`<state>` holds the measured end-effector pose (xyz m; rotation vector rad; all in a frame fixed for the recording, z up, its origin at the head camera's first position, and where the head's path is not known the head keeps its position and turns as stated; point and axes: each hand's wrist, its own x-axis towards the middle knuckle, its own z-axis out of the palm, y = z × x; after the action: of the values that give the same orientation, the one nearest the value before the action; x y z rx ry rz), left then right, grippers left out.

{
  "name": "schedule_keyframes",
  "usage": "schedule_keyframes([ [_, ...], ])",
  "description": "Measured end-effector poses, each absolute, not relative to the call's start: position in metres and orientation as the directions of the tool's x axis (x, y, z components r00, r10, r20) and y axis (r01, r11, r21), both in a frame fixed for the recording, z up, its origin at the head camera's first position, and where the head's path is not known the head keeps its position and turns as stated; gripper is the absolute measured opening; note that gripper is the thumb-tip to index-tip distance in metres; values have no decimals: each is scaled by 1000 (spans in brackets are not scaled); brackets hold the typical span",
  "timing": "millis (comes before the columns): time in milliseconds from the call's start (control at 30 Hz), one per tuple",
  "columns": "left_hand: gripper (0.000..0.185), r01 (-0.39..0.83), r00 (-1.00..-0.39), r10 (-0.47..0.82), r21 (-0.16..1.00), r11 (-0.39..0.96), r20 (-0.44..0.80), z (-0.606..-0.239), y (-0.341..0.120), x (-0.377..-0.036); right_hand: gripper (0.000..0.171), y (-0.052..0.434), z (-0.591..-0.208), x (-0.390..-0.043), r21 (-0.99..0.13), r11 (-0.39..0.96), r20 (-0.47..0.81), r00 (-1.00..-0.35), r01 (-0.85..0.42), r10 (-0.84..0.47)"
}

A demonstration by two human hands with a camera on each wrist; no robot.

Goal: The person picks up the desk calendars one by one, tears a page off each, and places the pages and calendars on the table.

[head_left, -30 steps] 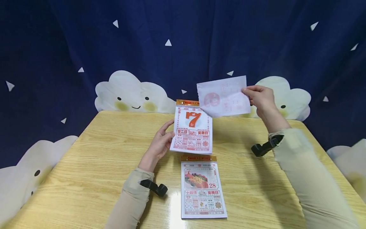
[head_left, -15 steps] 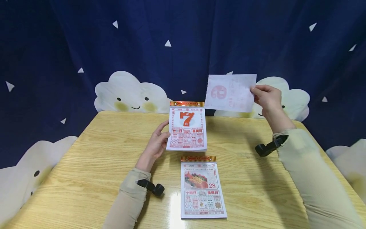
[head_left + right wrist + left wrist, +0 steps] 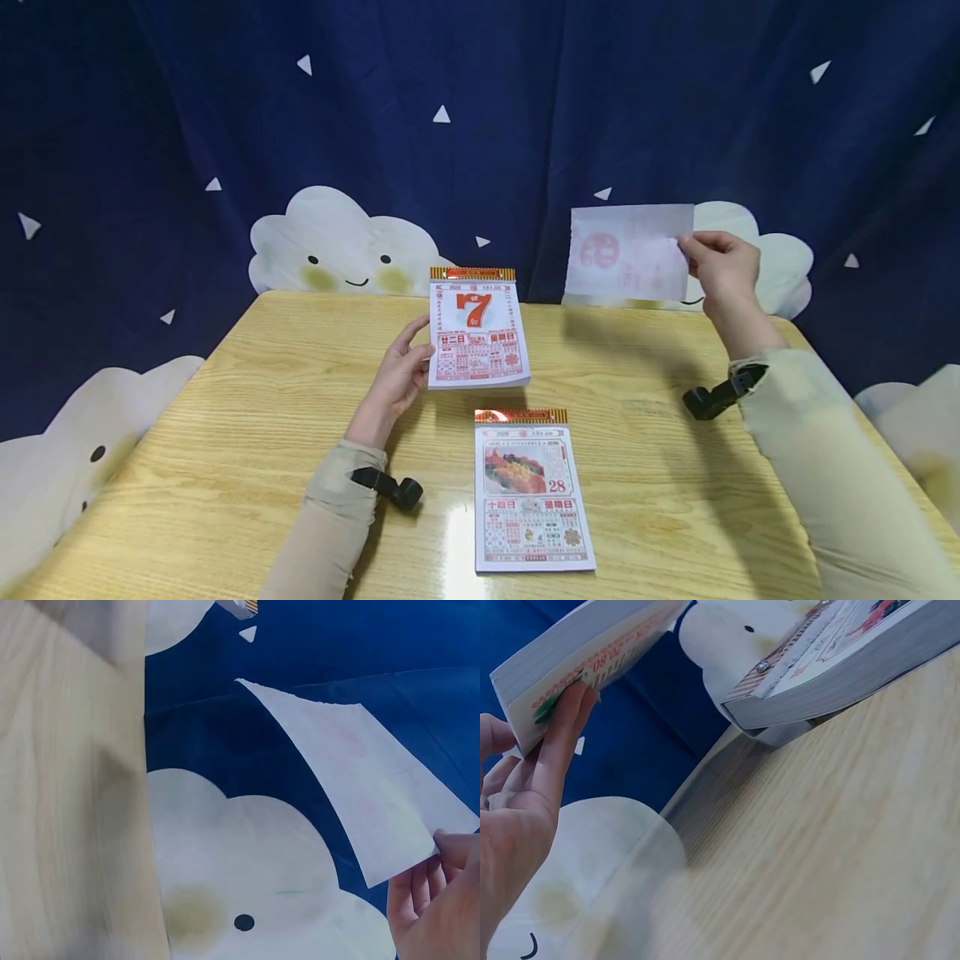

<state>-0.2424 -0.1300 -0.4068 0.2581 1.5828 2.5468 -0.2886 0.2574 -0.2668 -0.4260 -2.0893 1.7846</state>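
My left hand [image 3: 396, 375] grips a thick tear-off calendar [image 3: 478, 333] by its left edge, raised above the table with a big red 7 facing me. In the left wrist view, fingers [image 3: 559, 742] support the calendar's back and the thumb lies at its edge. Off to the right, my right hand [image 3: 726, 271] pinches a loose calendar page [image 3: 630, 252] at one edge. Its pale back shows faint red print, and its far edge looks ragged in the right wrist view. A second tear-off calendar [image 3: 532, 500] lies flat on the table, showing a picture and the number 28.
The wooden table [image 3: 255, 467] ends at a dark blue curtain [image 3: 375, 125] with smiling white clouds and small triangles. Black wrist cameras [image 3: 723, 392] are strapped over both sleeves. Light glares off the tabletop beside the lying calendar.
The loose page in my right hand has moved right, away from the held calendar. My left hand has carried that calendar slightly left. The lying calendar has stayed put.
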Motion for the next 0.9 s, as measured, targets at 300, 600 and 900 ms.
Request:
schedule_keyframes([
  [300,58,-55,-983,181,911,-409,22,-411,-128,-248,4,260,-285,-288,-952,305,168,-868,-21,467],
  [600,59,-122,-985,160,927,-355,-69,-416,-127,-254,38,262,-298,-288,-885,461,198,-853,57,484],
  [900,58,-162,-978,179,939,-304,-111,-416,-124,-262,34,259,-318,-287,-768,639,371,-846,-48,383],
])
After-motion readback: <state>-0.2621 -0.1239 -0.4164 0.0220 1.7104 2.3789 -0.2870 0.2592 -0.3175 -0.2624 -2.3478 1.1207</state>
